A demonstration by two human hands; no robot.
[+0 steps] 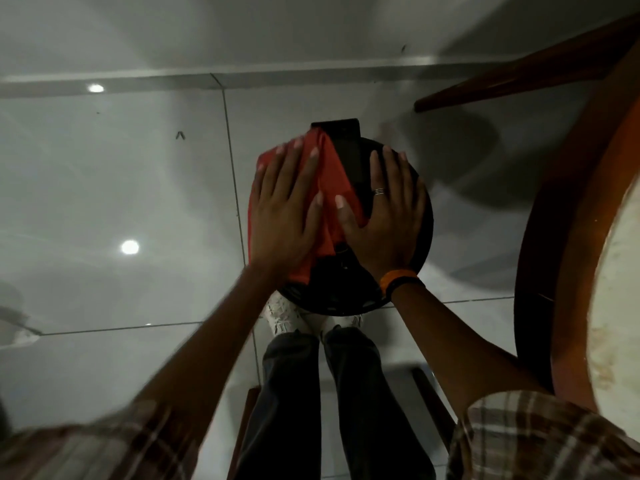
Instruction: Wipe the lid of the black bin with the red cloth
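One round black bin [424, 216] is standing on the tiled floor [121, 174] just beyond the person's two shoes, its lid's raised strip running near to far, while the left hand [282, 220] is pressing one red cloth [327, 174] flat with spread fingers and the right hand [384, 220] is lying open on the lid's right half.

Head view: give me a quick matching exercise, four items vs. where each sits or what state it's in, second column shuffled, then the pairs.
Items:
1. red cloth
2. left hand
3. right hand
4. round wooden table

Places/states:
A. at the frame's right edge, beside the bin
B. flat on the right part of the black lid, ring on one finger, orange band at the wrist
C. spread over the left part of the lid, under a palm
D. pressed flat on top of the cloth, fingers spread

Pairs: 1-C, 2-D, 3-B, 4-A
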